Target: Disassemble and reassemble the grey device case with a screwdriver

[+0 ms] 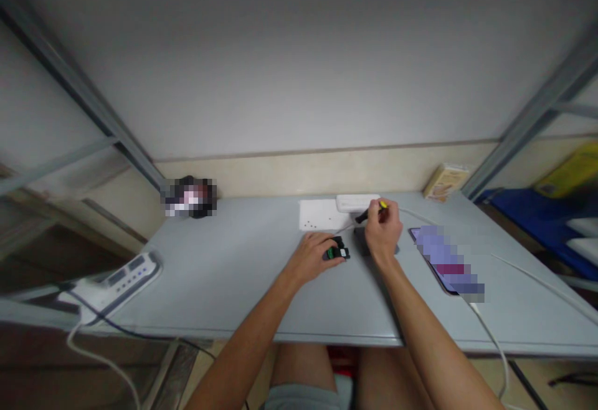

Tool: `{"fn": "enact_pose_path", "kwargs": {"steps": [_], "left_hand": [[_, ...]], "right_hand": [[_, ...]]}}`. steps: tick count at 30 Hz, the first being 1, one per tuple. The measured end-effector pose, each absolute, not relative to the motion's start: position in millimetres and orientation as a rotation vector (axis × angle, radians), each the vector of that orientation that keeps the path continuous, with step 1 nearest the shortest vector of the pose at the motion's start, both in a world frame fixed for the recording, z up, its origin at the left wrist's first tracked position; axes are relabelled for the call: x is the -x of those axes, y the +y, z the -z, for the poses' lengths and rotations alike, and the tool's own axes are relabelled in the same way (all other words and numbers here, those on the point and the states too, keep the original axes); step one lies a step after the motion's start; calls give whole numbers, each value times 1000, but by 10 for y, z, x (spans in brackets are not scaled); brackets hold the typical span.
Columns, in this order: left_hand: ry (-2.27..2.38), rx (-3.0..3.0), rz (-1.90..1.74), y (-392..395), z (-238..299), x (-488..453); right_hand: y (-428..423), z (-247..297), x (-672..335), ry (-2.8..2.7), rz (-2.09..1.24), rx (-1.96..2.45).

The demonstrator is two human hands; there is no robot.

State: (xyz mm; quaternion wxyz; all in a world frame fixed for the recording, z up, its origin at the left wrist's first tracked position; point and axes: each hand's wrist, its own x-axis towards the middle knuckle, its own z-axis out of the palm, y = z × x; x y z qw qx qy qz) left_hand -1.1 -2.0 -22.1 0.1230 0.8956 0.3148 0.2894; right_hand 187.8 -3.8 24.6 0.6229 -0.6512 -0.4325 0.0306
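My left hand (314, 254) rests on the grey table (224, 273) with its fingers curled around a small black device with a green part (337, 250). My right hand (383, 226) is closed around a black-and-yellow screwdriver (371, 210), held just above and right of the device. A dark flat piece (360, 235) lies on the table under the right hand. A white sheet (318, 214) with a few small dark specks on it lies just behind both hands.
A white box (355, 202) sits behind the sheet. A phone (443, 260) with a white cable lies at the right. A power strip (121, 276) sits at the left edge. A tan carton (445, 182) leans on the wall. Metal frame posts flank the table.
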Motion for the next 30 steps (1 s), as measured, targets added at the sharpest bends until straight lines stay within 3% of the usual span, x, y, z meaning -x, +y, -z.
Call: {"fn": "enact_pose_path", "kwargs": {"steps": [15,24,30], "left_hand": [[926,-2526,-863,-53,150,15],[1128,-2248,-1288,-15,104,84],[1315,-2105,-1499,82,161,111]], "right_hand": [[-37,-212,-1851,-1168,-71,1763],[-48,-241,-1852,-1160,-76,1761],[-55,-240,-1861,-1075,-83,1519]]}}
